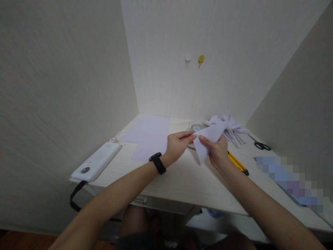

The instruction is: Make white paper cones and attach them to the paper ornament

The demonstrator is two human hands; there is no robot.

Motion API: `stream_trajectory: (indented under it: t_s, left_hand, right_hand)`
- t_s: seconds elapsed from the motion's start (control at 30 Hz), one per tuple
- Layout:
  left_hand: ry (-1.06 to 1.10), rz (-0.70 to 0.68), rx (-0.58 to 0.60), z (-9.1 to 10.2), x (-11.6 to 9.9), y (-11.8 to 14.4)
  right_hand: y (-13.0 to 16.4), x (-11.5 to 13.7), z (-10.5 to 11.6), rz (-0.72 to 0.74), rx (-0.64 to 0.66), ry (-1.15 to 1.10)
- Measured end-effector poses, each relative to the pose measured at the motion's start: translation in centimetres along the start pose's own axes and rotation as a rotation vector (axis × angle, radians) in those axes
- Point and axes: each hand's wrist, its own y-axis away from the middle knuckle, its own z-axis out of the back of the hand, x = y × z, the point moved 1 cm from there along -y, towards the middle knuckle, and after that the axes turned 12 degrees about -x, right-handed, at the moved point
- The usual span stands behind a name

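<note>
Both my hands hold a folded white paper above the desk. My left hand, with a black wristband, pinches the paper's left edge with thumb and fingers. My right hand grips the paper from below and behind, near its lower point. The paper is folded to a long pointed shape, tilted up to the right.
Flat white sheets lie at the desk's back left. A white device with a black strap sits at the left edge. Several folded paper pieces, scissors, a yellow-black cutter and a roll of tape lie at the right. Walls enclose three sides.
</note>
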Motion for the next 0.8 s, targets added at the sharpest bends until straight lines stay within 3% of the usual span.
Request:
stream_trajectory:
  t_s: [0.17,0.43,0.67,0.8]
  left_hand:
    - [-0.045,-0.062,0.003,0.1,-0.5,0.0]
    - [0.005,0.003,-0.052,0.2,-0.8,0.6]
    - [0.022,0.071,-0.161,0.8,-0.2,2.5]
    - [-0.048,0.023,-0.097,1.3,-0.8,2.8]
  right_hand:
    - [-0.1,-0.3,0.2,0.010,-0.009,0.038]
    - [-0.1,1.5,-0.3,-0.003,0.065,0.047]
    - [-0.2,2.4,-0.6,-0.088,0.187,0.179]
    - [-0.2,2.5,0.0,-0.005,0.291,0.307]
